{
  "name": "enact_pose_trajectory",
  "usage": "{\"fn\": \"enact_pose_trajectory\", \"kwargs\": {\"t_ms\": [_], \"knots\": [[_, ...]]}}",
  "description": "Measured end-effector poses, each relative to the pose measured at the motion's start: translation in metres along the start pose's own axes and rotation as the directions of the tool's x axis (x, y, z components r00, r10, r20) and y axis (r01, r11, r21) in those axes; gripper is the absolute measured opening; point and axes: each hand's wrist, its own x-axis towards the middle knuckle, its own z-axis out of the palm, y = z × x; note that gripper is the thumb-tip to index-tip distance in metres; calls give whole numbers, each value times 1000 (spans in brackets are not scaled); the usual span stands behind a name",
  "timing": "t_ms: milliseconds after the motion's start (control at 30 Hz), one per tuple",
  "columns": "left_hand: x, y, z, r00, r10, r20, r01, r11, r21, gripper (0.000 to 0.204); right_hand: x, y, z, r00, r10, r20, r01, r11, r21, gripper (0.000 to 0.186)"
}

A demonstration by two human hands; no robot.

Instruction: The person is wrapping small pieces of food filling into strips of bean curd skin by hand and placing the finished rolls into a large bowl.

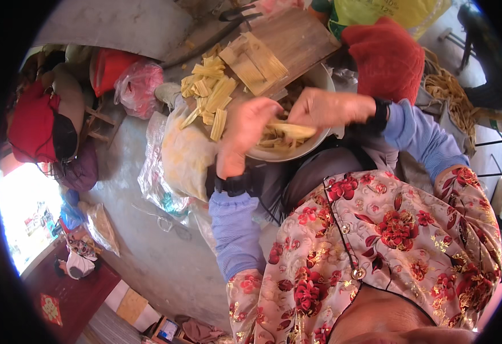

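My left hand [242,135] and my right hand [325,109] meet over a white bowl [325,77] and together grip a pale yellow strip of husk-like material [290,132]. More yellow strips lie in the bowl beneath. Just beyond the bowl a wooden board [297,40] carries several cut yellow pieces [211,94] and a flat bundle of strips [259,60]. Both wrists wear dark bands over blue sleeves.
A red knitted item [385,54] lies right of the board. Tangled yellow fibre [454,97] is piled at far right. Plastic bags [179,155] sit left of the bowl on a grey concrete floor. A person in red [39,123] sits at far left.
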Motion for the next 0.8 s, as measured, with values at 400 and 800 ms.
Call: {"fn": "enact_pose_trajectory", "kwargs": {"t_ms": [400,800], "knots": [[4,18,68,992,-3,-127,-88,709,-700,19,13,24,0,450,-729,-515,-105,530,-842,14],[11,-5,65,690,680,-248,-322,596,736,18,6,61,0,880,83,-467,24,975,219,22]]}}
